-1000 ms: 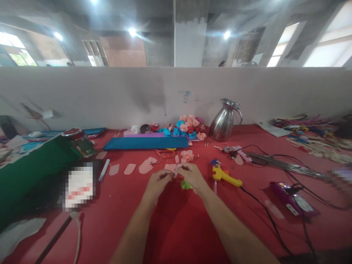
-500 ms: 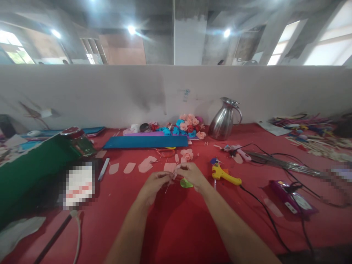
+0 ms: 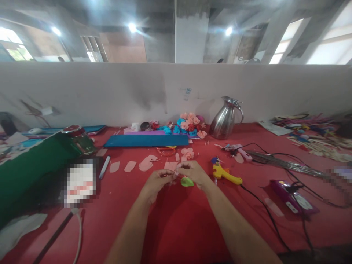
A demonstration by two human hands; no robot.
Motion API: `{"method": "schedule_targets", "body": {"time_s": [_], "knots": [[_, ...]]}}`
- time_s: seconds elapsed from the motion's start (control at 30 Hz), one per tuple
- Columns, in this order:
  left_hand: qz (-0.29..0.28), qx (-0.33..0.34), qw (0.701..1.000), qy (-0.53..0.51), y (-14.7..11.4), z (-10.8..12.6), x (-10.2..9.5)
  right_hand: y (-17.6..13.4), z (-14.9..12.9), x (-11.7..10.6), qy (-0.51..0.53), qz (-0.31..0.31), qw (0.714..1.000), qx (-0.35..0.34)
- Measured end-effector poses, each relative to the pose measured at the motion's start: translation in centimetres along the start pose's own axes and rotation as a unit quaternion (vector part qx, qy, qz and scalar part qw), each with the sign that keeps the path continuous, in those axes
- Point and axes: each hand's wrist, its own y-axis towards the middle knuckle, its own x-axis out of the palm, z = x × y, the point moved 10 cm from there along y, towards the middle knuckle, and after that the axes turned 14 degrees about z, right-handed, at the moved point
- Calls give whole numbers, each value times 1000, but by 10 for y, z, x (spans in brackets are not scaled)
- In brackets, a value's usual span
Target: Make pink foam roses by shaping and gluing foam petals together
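Over the middle of the red table my left hand (image 3: 158, 182) and my right hand (image 3: 192, 173) meet, fingertips pinched together. Between them is a small pale pink paper piece (image 3: 176, 171), mostly hidden by the fingers. My left fingers close on its lower end; my right thumb and forefinger grip its upper part. A green leaf shape (image 3: 187, 182) lies just below my right hand. Behind the hands are cut pink paper petals (image 3: 130, 166) and a pink paper flower (image 3: 187, 153). A yellow glue gun (image 3: 227, 175) rests to the right of my right hand.
A blue sheet (image 3: 145, 140) lies across the back, before a heap of paper roses (image 3: 190, 123). A steel jug (image 3: 224, 119) stands by the partition. Right are metal wires (image 3: 286, 162), cables and a purple power strip (image 3: 294, 198); left, a green box (image 3: 30, 172) and a marker (image 3: 104, 167).
Both hands have drawn slightly closer together around the pink paper, my left shifting a little right. The thin stick seen below my left fingers earlier is harder to see now.
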Motion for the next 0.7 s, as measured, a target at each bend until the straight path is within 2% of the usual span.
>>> {"method": "schedule_targets", "body": {"time_s": [0.27,0.5,0.7], "knots": [[-8,33,999,25,-6,11,6,0,-9,1,-24,1,999,-44],[-1,34,999,1,-6,13,9,4,-6,-6,-35,26,998,-55],[-3,45,999,4,-2,11,7,4,-4,-4,-25,17,999,-45]]}}
